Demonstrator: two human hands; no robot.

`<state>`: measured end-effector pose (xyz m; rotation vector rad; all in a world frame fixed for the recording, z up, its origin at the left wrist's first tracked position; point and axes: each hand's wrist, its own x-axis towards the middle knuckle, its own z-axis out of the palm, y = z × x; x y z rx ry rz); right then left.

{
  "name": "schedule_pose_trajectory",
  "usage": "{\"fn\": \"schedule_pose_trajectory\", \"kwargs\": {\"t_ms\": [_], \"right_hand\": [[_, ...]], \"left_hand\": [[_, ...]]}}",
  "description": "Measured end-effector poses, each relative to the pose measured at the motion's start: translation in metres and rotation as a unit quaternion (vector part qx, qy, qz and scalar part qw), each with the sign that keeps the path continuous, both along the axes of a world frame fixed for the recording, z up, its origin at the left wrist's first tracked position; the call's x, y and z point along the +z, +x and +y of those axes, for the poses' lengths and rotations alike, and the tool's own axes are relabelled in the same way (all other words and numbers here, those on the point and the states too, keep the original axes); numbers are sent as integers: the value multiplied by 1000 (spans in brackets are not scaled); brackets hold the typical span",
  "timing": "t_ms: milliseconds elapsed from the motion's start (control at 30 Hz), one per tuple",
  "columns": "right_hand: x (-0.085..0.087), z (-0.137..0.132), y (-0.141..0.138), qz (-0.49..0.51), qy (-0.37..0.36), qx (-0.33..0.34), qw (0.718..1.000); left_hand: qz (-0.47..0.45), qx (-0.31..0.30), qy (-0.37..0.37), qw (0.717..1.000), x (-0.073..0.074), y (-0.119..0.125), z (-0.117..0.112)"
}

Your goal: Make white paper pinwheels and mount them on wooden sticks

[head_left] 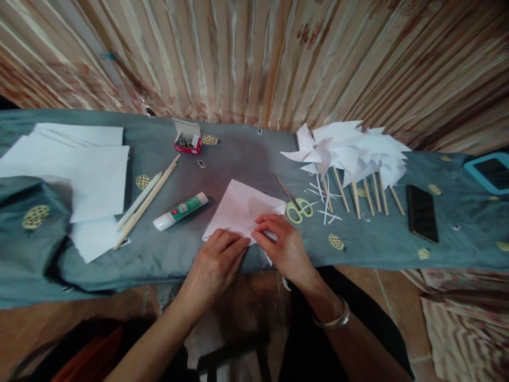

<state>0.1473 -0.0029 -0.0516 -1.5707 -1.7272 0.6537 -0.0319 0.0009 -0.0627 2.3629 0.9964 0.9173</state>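
Note:
A white sheet of paper [242, 207] lies turned cornerwise on the cloth-covered table in front of me. At its near edge my left hand [218, 257] has its fingers bent and pressed together on the paper. From the right, my right hand [284, 246] pinches the same edge between thumb and fingertips, close to the left thumb. A small flap of paper hangs below the right hand. Scissors with pale green handles [299, 209] lie just beyond the sheet's right corner. To the left rests a glue stick [181, 211], green and white.
Several paper pinwheels [350, 151] on wooden sticks lie at right, with thin paper strips [326, 199] nearby. Further right are a phone [422, 213] and a blue-edged device [491, 172]. Leftward lie wooden sticks [149, 201], a red box of small metal pieces [187, 143] and paper sheets [101, 180].

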Motion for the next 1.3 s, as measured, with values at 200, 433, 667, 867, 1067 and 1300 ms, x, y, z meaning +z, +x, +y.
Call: {"fn": "schedule_pose_trajectory", "kwargs": {"t_ms": [200,433,667,867,1067,1300], "right_hand": [[-1,0,-3,-14,12,-12,1000],[-1,1,-4,-11,5,-22,1000],[0,1,-4,-9,3,-20,1000],[0,1,-4,-17,9,-21,1000],[1,1,-5,-39,19,-14,999],[2,-4,-4,-102,57,16,993]], "left_hand": [[6,4,-6,1000,0,1,0],[9,13,8,1000,2,2,2],[10,21,4,1000,3,3,1],[9,24,3,1000,1,4,1],[9,25,6,1000,2,4,1],[8,29,3,1000,1,5,1]]}}
